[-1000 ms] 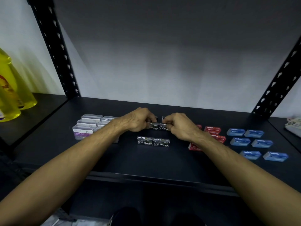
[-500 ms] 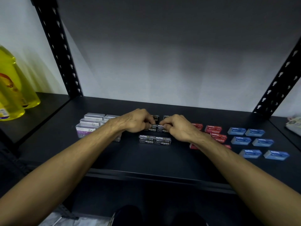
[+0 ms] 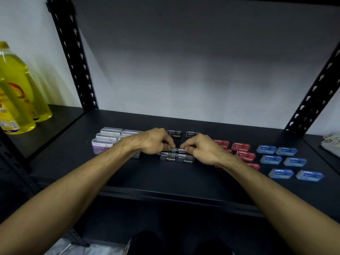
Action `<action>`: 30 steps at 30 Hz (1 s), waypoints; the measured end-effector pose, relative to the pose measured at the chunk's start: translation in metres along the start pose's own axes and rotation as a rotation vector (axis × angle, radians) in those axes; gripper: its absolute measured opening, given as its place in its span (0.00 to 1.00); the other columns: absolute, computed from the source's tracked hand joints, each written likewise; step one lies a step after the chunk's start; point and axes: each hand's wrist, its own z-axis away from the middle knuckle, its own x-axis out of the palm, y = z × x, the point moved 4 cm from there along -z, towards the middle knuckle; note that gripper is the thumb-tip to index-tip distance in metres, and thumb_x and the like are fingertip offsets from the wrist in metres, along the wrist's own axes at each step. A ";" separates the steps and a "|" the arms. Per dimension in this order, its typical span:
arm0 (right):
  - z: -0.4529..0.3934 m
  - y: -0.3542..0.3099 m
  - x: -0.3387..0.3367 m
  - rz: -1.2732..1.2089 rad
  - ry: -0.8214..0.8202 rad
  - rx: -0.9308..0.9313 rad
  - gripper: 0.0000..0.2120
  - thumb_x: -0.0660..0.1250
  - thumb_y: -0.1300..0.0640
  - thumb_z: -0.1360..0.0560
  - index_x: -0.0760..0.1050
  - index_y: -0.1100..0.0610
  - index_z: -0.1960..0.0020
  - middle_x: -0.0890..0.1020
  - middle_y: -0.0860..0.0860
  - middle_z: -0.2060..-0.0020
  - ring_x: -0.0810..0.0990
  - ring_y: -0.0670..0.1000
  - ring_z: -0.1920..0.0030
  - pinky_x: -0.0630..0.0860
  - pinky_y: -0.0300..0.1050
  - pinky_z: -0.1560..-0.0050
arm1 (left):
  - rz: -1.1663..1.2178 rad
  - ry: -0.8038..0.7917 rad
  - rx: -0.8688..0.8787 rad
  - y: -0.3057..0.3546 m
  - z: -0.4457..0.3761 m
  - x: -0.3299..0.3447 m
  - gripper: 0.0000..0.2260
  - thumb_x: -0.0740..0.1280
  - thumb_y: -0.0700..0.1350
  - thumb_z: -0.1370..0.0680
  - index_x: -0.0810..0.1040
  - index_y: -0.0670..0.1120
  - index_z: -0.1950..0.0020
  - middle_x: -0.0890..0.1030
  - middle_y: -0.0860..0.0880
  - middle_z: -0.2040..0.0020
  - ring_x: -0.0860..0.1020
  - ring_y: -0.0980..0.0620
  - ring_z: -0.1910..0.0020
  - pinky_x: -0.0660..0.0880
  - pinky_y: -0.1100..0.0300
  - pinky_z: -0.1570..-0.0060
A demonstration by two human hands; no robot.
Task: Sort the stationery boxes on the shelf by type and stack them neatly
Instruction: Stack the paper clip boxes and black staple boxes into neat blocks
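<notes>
Both my hands meet over the black staple boxes in the middle of the dark shelf [image 3: 128, 177]. My left hand [image 3: 154, 141] and my right hand [image 3: 199, 148] each pinch an end of a pair of black staple boxes [image 3: 177, 150], held right on top of two more black boxes [image 3: 176, 159] at the front. Two black staple boxes [image 3: 174, 133] sit behind, near the back wall. Clear paper clip boxes [image 3: 106, 142] are grouped at the left, red staple boxes [image 3: 242, 150] just right of my right hand, blue boxes [image 3: 283, 159] farther right.
Yellow bottles [image 3: 16, 96] stand on the neighbouring shelf to the left, past a black perforated upright [image 3: 73, 57]. Another upright [image 3: 316, 92] rises at the right, with a pale packet [image 3: 333, 144] beyond it. A white wall closes the back.
Both hands have drawn the pair of black boxes toward me, from the middle row onto the two front black boxes. The two rear black boxes are now uncovered.
</notes>
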 end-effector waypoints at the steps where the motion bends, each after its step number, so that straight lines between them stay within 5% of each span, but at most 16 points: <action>1: 0.001 0.000 0.000 -0.004 -0.003 0.005 0.12 0.63 0.57 0.20 0.81 0.51 0.39 0.83 0.46 0.42 0.79 0.42 0.43 0.71 0.35 0.41 | 0.005 -0.006 -0.001 0.000 0.000 0.001 0.11 0.64 0.42 0.20 0.83 0.52 0.44 0.84 0.54 0.58 0.75 0.67 0.73 0.67 0.77 0.69; 7: 0.005 -0.003 -0.001 -0.019 -0.001 0.003 0.12 0.63 0.57 0.20 0.81 0.50 0.40 0.83 0.45 0.45 0.79 0.40 0.46 0.69 0.29 0.49 | 0.007 -0.017 -0.002 -0.005 0.000 0.002 0.10 0.64 0.44 0.20 0.83 0.54 0.44 0.84 0.52 0.57 0.77 0.65 0.72 0.69 0.75 0.68; 19: 0.008 -0.006 -0.001 0.002 -0.026 0.012 0.13 0.63 0.57 0.20 0.80 0.51 0.38 0.83 0.47 0.43 0.78 0.40 0.47 0.71 0.34 0.45 | 0.065 -0.028 -0.036 -0.007 0.002 0.005 0.10 0.63 0.44 0.19 0.83 0.54 0.45 0.84 0.49 0.59 0.79 0.57 0.68 0.72 0.71 0.69; 25: 0.009 -0.008 -0.001 0.007 -0.068 0.013 0.21 0.71 0.45 0.27 0.77 0.49 0.36 0.81 0.44 0.47 0.79 0.41 0.49 0.74 0.37 0.48 | 0.066 -0.066 -0.051 -0.001 0.008 0.003 0.13 0.71 0.55 0.25 0.81 0.55 0.42 0.82 0.54 0.57 0.80 0.56 0.61 0.74 0.65 0.61; 30: 0.009 -0.013 0.003 0.101 -0.066 -0.019 0.19 0.74 0.51 0.28 0.78 0.50 0.39 0.81 0.45 0.53 0.81 0.45 0.55 0.78 0.41 0.53 | -0.044 -0.034 -0.051 0.000 0.007 0.008 0.13 0.75 0.50 0.28 0.81 0.55 0.44 0.81 0.55 0.55 0.79 0.55 0.57 0.72 0.64 0.59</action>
